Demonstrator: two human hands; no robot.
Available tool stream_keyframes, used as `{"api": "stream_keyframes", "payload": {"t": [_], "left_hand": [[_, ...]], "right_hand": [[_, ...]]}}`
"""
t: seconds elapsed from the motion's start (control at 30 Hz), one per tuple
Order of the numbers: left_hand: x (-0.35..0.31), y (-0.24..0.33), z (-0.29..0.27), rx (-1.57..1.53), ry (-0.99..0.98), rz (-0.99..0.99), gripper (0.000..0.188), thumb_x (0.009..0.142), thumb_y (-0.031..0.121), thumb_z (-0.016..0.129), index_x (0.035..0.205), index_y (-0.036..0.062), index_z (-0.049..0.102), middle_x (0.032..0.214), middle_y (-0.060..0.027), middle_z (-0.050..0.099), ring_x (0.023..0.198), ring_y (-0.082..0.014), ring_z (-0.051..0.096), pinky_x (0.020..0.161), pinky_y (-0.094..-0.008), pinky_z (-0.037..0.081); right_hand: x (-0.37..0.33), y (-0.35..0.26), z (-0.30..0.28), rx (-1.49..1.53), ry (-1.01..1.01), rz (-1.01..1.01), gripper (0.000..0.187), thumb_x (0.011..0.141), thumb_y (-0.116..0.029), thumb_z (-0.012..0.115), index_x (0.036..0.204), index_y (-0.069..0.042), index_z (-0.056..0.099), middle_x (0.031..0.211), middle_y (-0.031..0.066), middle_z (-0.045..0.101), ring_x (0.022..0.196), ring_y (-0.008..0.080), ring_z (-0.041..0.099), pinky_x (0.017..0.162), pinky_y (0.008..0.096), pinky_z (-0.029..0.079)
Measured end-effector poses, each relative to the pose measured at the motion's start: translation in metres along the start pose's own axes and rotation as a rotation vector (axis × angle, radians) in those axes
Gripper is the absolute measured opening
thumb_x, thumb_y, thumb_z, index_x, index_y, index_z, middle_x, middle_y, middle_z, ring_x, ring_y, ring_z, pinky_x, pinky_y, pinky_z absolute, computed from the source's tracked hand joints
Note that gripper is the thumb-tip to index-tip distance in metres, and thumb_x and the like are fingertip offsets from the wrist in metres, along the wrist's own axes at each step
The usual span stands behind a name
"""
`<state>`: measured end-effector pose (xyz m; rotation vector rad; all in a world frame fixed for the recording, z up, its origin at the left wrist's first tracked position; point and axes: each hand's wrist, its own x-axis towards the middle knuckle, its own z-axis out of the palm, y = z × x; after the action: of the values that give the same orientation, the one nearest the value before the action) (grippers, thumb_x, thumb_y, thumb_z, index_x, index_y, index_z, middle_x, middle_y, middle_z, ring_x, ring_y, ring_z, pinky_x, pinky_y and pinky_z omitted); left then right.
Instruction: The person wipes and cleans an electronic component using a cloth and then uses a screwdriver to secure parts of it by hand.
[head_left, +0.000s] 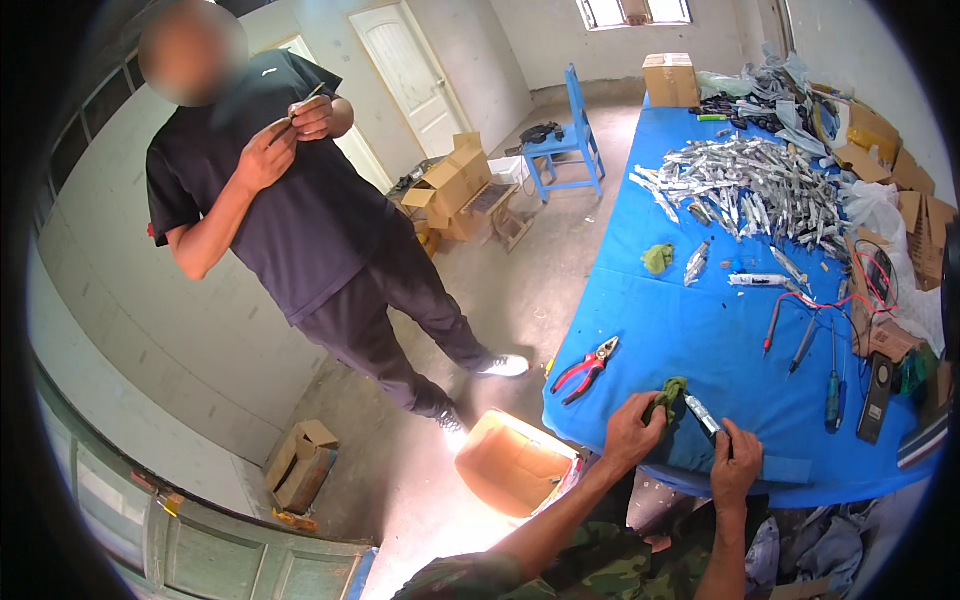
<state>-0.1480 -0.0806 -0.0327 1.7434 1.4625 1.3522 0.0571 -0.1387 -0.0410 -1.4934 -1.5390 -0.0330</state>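
Observation:
My left hand (635, 428) is closed on a crumpled green cloth (674, 390) above the near edge of the blue-covered table (620, 300). Just to its right, my right hand (738, 458) grips the lower end of a slim silvery tube (702, 412), whose upper end points toward the cloth. Whether cloth and tube touch is too small to tell. Red-handled pliers (587, 370) lie left of my hands. Beyond them rest another green cloth (658, 259) and a single silvery piece (697, 262). A big heap of similar silvery pieces (750, 190) covers the far part.
Test leads (770, 325), a screwdriver (833, 400) and a dark flat device (876, 398) lie at the right, beside cardboard and plastic bags. An open carton (510, 465) stands on the floor at left. A person (290, 190) stands beyond, holding something small. A blue chair (572, 140) is farther back.

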Motion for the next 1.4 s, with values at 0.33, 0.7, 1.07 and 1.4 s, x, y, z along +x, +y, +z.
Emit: {"api": "stream_keyframes", "payload": {"t": [0.33, 0.7, 1.07, 1.4], "left_hand": [[0.001, 0.001, -0.006, -0.014, -0.001, -0.015, 0.024, 0.096, 0.014, 0.071, 0.118, 0.0036, 0.074, 0.101, -0.0143, 0.074, 0.084, -0.0266, 0.072, 0.072, -0.0351, 0.056], [0.007, -0.020, 0.000, -0.400, -0.061, -0.214, 0.017, 0.105, 0.010, 0.067, 0.118, 0.0002, 0.072, 0.094, -0.0015, 0.073, 0.078, -0.0070, 0.065, 0.067, -0.0227, 0.052], [-0.014, 0.051, 0.026, 0.236, -0.295, 0.375, 0.028, 0.090, 0.004, 0.076, 0.117, 0.0060, 0.074, 0.103, -0.0149, 0.069, 0.087, -0.0363, 0.071, 0.074, -0.0422, 0.058], [0.036, 0.025, 0.014, 0.467, -0.282, 0.319, 0.016, 0.096, 0.011, 0.071, 0.111, 0.0071, 0.074, 0.097, -0.0151, 0.069, 0.085, -0.0386, 0.070, 0.071, -0.0472, 0.055]], "right_hand": [[0.000, -0.009, -0.001, 0.007, -0.029, 0.016, 0.017, 0.092, -0.008, 0.070, 0.108, -0.006, 0.076, 0.091, 0.0101, 0.072, 0.089, 0.0317, 0.066, 0.084, 0.0436, 0.048], [0.014, -0.010, 0.002, 0.038, 0.027, 0.008, 0.007, 0.087, -0.007, 0.076, 0.094, -0.010, 0.077, 0.083, 0.0050, 0.069, 0.081, 0.0293, 0.066, 0.074, 0.0423, 0.047], [0.005, -0.002, -0.003, 0.001, 0.003, 0.003, 0.013, 0.085, -0.007, 0.077, 0.097, -0.009, 0.076, 0.087, 0.0027, 0.069, 0.087, 0.0264, 0.066, 0.077, 0.0401, 0.047], [0.006, -0.006, -0.004, 0.021, -0.021, 0.018, 0.010, 0.085, -0.007, 0.078, 0.094, -0.011, 0.076, 0.087, 0.0023, 0.067, 0.087, 0.0256, 0.064, 0.078, 0.0394, 0.047]]}}
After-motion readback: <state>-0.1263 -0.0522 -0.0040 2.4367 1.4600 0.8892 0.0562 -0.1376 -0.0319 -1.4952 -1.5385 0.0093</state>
